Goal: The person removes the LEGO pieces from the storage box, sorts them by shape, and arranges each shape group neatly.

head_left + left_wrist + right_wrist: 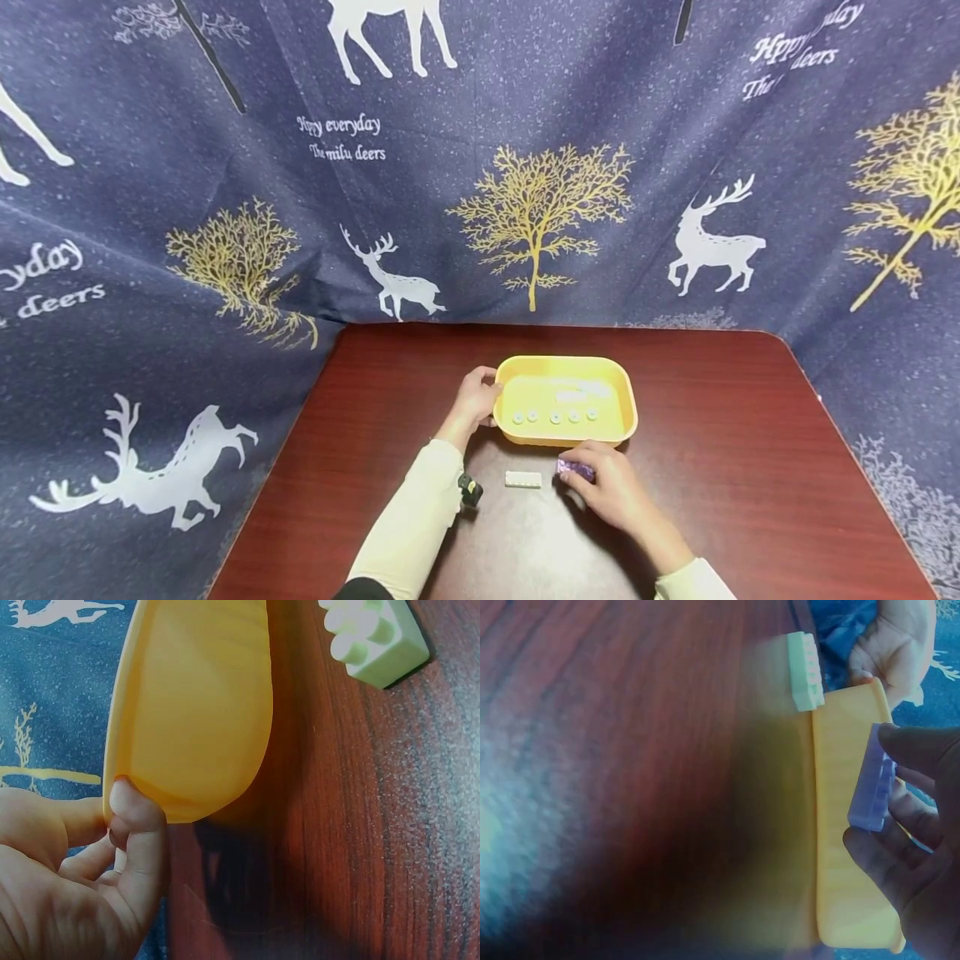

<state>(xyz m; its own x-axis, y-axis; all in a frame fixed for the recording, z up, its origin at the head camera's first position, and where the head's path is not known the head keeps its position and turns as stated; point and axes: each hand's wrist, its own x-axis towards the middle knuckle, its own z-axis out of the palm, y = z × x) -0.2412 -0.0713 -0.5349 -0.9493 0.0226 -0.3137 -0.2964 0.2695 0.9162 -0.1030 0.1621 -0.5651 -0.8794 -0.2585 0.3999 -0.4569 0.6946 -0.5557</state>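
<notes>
My left hand [475, 400] grips the left end of a yellow plastic tub [633, 417], thumb and fingers pinching its rim [114, 742]. A purple toy building brick [872, 780] is held by its ends between the thumb and fingers of my right hand [606, 483], just in front of the tub's near wall. A pale green building brick [522, 479] lies on the table between the two forearms, its studs [352, 637] facing the tub side in the left wrist view. Several small round pale pieces [556, 417] show along the near side inside the tub.
The dark red wooden table [720, 417] meets a blue curtain [420, 208] printed with deer and trees at the back and sides. A black strap-like device [470, 490] sits at the left wrist. Bright glare [551, 550] lies on the near tabletop.
</notes>
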